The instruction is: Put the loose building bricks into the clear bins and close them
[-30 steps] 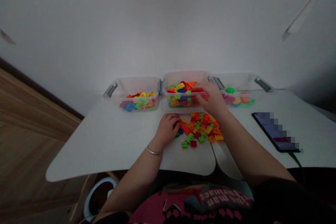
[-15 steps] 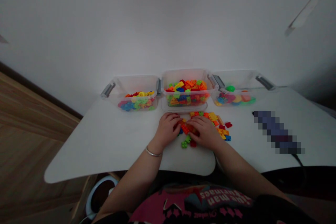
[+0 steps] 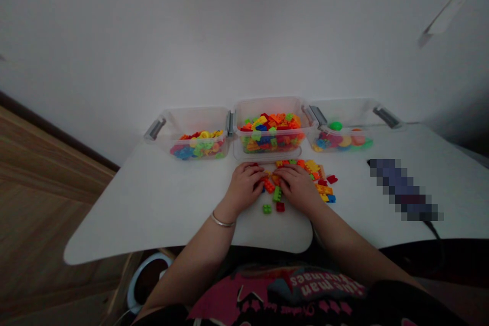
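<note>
Both my hands rest on the white table at a small pile of coloured toy bricks. My left hand, with a thin bracelet on its wrist, has its fingers curled at the pile's left side. My right hand is curled too and lies over the middle of the pile. Their fingertips meet around an orange brick and a green brick. A loose green brick and a red brick lie just in front of my hands.
Three clear plastic tubs stand in a row against the wall: the left tub with mixed coloured pieces, the middle tub heaped with bricks, the right tub with round coloured pieces. A dark phone lies on the right.
My right hand has come back from the middle tub to the pile and now meets my left hand. Some bricks have spread to the right of the pile.
</note>
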The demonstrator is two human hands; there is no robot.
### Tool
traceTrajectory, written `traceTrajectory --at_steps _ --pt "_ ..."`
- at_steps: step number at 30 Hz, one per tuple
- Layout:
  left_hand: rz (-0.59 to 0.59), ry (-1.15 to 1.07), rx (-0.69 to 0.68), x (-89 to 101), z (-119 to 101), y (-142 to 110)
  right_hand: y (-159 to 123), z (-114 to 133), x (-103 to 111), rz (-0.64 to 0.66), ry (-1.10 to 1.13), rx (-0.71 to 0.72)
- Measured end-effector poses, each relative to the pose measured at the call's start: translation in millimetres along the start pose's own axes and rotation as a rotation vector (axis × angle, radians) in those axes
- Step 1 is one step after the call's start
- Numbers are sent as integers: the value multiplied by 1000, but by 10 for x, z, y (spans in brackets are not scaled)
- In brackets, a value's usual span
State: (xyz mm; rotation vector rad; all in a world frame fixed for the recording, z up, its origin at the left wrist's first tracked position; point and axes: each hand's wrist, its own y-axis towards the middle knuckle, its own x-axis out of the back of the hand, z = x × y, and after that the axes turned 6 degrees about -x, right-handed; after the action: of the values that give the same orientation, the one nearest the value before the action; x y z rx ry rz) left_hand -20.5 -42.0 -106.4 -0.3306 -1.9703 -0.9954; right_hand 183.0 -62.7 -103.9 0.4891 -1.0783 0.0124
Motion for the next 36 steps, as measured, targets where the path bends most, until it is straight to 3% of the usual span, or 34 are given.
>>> traceTrajectory --at_steps 11,21,24,30,36 --pt "41 -17 38 17 -6 -2 1 -43 -16 -23 42 -28" --pt "-54 -13 117 38 -7 -2 -8 -53 -19 -51 80 -45" --pt "-65 -15 136 51 -9 3 6 -55 7 -117 135 -37" --pt "-83 -15 139 63 -10 4 144 -1 344 -373 241 -35" --pt "-84 -12 154 57 -1 0 492 -48 756 -598 257 -44"
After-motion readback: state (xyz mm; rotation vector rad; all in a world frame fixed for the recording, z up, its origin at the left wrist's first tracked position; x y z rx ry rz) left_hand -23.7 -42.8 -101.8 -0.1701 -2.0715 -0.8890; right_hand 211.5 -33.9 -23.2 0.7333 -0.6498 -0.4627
